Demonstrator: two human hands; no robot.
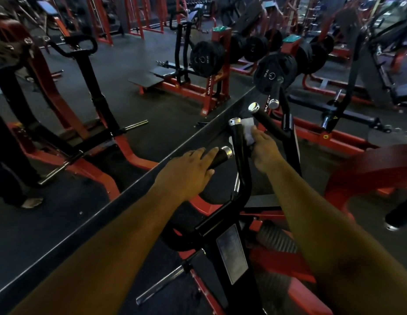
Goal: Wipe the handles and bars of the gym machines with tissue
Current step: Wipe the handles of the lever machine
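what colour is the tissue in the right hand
White, a pale sheet; the tissue shows best in the head view.

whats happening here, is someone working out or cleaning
Cleaning. A person stands at a black and red gym machine beside a wall mirror. The right hand presses a white tissue against the upright black handle with the chrome cap. The left hand rests on the lower side handle, fingers laid over it. A third handle, further right, is untouched at this moment.
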